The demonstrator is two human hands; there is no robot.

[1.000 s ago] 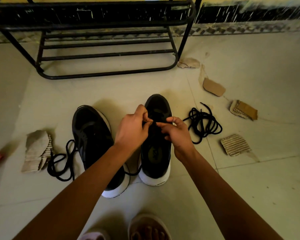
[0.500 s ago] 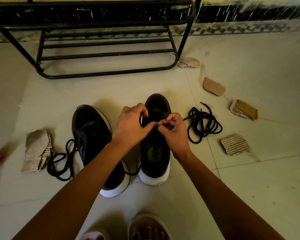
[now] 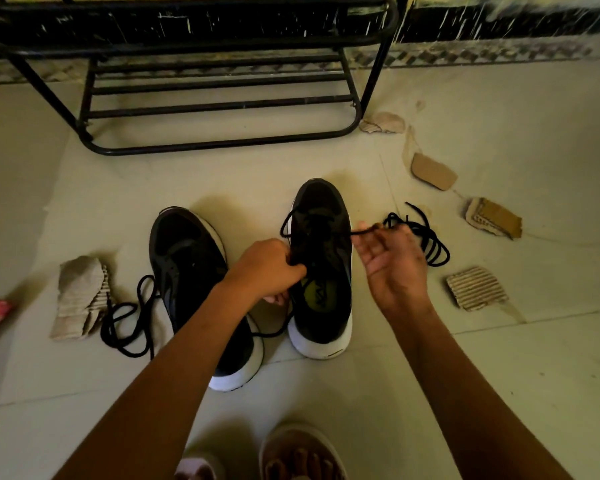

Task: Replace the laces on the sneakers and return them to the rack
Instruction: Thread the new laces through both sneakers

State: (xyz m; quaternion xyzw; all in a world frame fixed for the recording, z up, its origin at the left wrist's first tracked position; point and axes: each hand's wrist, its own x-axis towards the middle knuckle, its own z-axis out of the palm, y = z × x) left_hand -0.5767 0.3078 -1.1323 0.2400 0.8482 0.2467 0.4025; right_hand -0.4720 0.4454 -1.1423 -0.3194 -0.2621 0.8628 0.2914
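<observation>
On the floor (image 3: 499, 375), toward its left edge, a torn cardboard scrap (image 3: 78, 296) lies just beside a loose lace (image 3: 129, 320), whose loops touch the first sneaker (image 3: 187, 265). This shoe lies toe-away and shows no lacing that I can make out. The left hand (image 3: 271, 271) has its fingers curled tight onto the near-left side of the second sneaker (image 3: 321, 254). It grips the upper there, though whether a strand is caught in the grip too cannot be told. From the front eyelets a black lace (image 3: 364, 231) runs out to the right hand (image 3: 392, 265), which is palm-up with the lace end pinched at blurred fingertips. Behind that hand sits a coiled lace (image 3: 430, 247), with more cardboard pieces (image 3: 475, 287) toward the right edge. The rack (image 3: 222, 143) stands empty at the far edge. Lacing of the second sneaker looks only begun. Next, that end likely needs feeding through the following eyelet, with the shoe held steady and both strands kept even.
</observation>
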